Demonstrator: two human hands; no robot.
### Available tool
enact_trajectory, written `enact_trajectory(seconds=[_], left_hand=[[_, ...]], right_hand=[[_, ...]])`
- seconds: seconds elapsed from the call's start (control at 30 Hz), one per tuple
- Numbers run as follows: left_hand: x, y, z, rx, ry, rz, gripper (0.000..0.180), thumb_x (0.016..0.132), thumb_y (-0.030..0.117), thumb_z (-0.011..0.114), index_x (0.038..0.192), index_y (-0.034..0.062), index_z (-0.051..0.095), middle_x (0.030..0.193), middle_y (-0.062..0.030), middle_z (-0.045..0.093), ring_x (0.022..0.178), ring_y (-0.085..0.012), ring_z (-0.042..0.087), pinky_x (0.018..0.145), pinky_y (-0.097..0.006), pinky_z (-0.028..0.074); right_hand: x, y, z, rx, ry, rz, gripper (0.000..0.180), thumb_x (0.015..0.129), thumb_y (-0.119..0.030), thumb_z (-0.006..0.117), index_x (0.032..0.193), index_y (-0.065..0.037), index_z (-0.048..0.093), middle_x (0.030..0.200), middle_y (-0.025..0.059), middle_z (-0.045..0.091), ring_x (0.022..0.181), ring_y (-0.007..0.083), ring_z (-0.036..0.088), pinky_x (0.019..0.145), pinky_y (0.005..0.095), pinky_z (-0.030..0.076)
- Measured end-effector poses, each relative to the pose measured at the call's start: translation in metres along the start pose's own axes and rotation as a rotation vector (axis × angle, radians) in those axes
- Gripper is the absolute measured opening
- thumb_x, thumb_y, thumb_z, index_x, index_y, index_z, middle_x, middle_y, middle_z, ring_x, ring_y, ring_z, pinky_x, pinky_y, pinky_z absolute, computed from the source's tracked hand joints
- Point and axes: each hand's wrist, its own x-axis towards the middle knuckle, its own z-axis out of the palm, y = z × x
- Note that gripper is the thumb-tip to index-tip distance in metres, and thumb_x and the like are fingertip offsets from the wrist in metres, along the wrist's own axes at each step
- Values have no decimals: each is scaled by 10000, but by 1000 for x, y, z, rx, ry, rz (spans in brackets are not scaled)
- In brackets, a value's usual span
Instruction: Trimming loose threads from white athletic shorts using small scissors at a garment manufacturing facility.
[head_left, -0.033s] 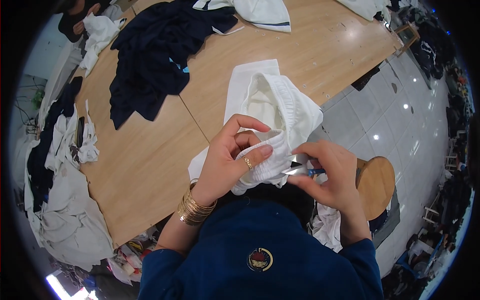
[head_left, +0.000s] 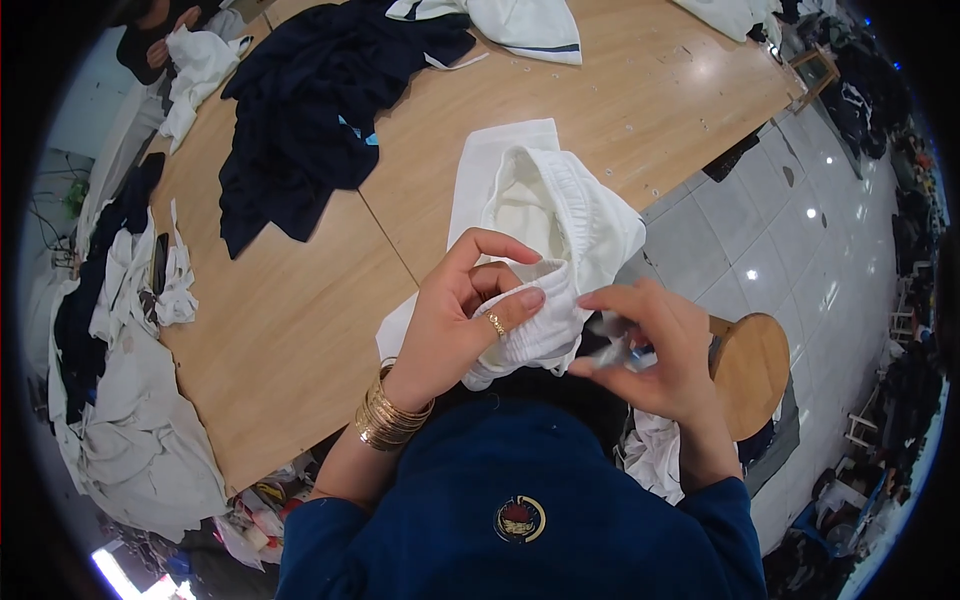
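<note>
A white garment with an elastic waistband lies over the near edge of the wooden table. My left hand, with a gold ring and several gold bangles, pinches a fold of the waistband between thumb and fingers. My right hand is just right of that fold and holds a small object with silver and blue parts. It is blurred by motion, and its tip points at the cloth.
A dark navy garment lies spread at the table's far left, with more white garments at the far edge. Piled white and dark clothes cover the left side. A round wooden stool stands on the tiled floor to the right. Another person's hands are at the top left.
My right hand's fingers and the small object have shifted slightly and now look blurred. The left hand keeps its pinch on the waistband.
</note>
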Motion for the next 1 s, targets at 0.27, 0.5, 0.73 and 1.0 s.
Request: enact_trajectory(seconds=[0.27,0.5,0.73,1.0], left_hand=[[1,-2,4,27,20,26,258,842,85,606,1060,37,477,696,36,544,669,-12,464,633,-164,366],[1,-1,3,45,36,44,264,837,88,612,1059,38,479,693,36,546,667,-17,468,631,-168,365],[0,3,-1,3,29,37,251,837,60,593,1058,28,477,748,15,574,732,-18,515,684,-174,398],[-8,22,-24,11,4,126,272,808,23,595,1056,23,483,816,-19,594,796,-69,566,725,-189,429]], right_hand=[[-7,1,10,352,-59,-55,172,629,-72,728,785,-75,654,562,33,485,492,188,503,448,277,360],[-11,4,7,403,-50,24,158,641,-61,723,783,-77,653,586,38,511,497,187,506,449,272,357],[-10,17,11,433,30,99,250,650,-91,716,889,-41,658,724,5,558,488,101,394,468,229,292],[7,40,26,649,-303,325,333,624,-98,752,935,-51,642,731,-46,500,558,43,336,508,197,251]])
